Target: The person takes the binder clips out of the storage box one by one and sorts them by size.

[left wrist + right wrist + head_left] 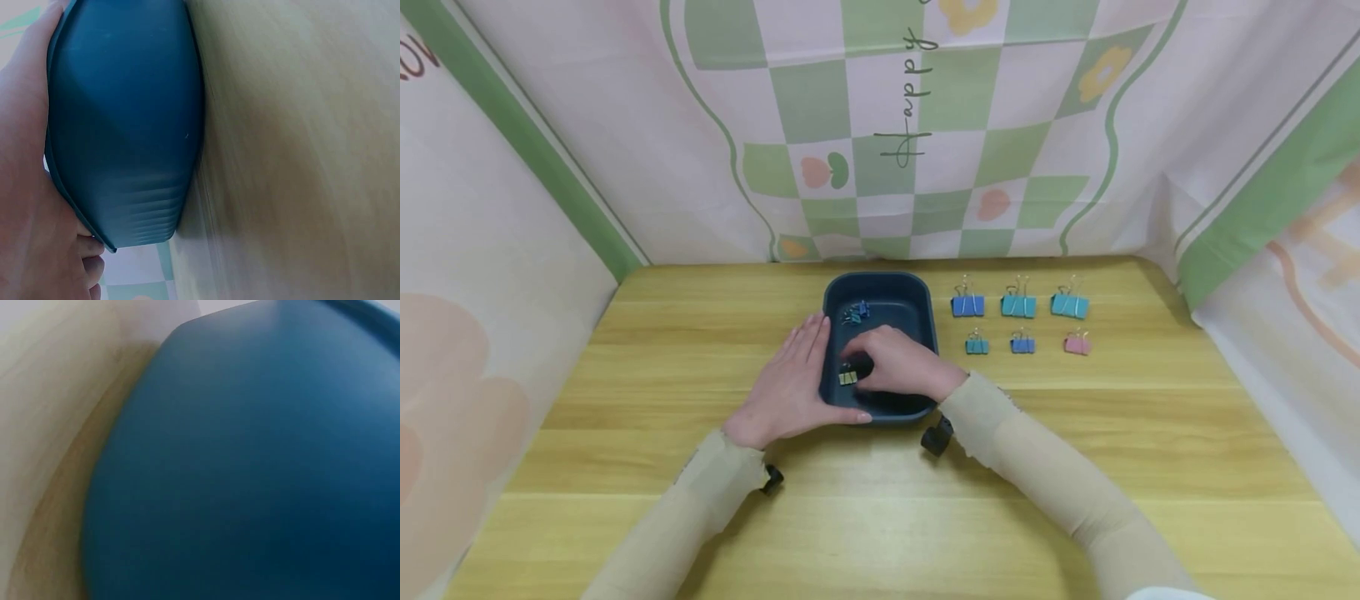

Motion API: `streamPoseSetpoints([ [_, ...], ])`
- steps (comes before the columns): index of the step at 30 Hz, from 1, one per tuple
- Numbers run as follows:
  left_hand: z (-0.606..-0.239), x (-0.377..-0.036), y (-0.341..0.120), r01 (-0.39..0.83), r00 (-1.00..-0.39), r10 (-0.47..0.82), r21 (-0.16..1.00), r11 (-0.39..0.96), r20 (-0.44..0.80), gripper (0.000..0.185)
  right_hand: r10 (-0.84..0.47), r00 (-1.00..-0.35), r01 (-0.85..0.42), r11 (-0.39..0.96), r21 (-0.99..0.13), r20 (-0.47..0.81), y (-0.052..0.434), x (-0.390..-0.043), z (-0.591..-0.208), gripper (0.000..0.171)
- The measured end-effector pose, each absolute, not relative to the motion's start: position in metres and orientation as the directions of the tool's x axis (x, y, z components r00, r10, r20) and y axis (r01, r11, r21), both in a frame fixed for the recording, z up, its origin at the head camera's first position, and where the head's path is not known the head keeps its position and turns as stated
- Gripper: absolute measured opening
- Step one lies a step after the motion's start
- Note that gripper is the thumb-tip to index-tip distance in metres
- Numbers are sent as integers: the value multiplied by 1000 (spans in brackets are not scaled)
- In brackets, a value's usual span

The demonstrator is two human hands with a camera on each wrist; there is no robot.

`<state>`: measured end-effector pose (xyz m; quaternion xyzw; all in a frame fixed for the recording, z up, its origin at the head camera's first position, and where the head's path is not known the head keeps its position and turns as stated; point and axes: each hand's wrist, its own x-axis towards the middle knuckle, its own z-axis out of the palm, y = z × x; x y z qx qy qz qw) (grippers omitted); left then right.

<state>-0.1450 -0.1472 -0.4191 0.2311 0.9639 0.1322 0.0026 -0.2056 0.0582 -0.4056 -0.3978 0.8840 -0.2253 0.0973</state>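
A dark blue rectangular tray (880, 282) stands on the wooden table. My left hand (790, 379) lies along its left side, fingers straight against the rim and thumb along the near edge. In the left wrist view the left hand (28, 187) presses beside the tray wall (125, 112). My right hand (898, 364) reaches down inside the tray, fingers bent, with thumb and index tips right at a small yellow binder clip (847, 378). I cannot tell whether it pinches that clip. Small blue and teal binder clips (856, 314) lie together toward the tray's far left.
Right of the tray stand two rows of binder clips. The far row has a large blue clip (967, 306) and two teal ones (1018, 306); nearer are small teal (977, 346), blue (1022, 344) and pink (1077, 344) clips. A checked curtain (887, 108) hangs behind the table (865, 508).
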Motion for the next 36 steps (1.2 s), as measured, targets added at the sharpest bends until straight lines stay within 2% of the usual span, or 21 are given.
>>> streamPoseSetpoints([
  [14, -417, -145, -147, 435, -897, 442, 251, 865, 33, 143, -762, -645, -664, 594, -454, -52, 57, -204, -409, 17],
  [28, -417, -144, -147, 435, -897, 441, 255, 864, 37, 142, -751, -655, -659, 622, -424, -83, 55, -203, -412, 17],
  [36, -417, -144, -147, 437, -896, 443, 262, 860, 41, 142, -739, -673, -671, 618, -410, -12, 58, -203, -410, 17],
])
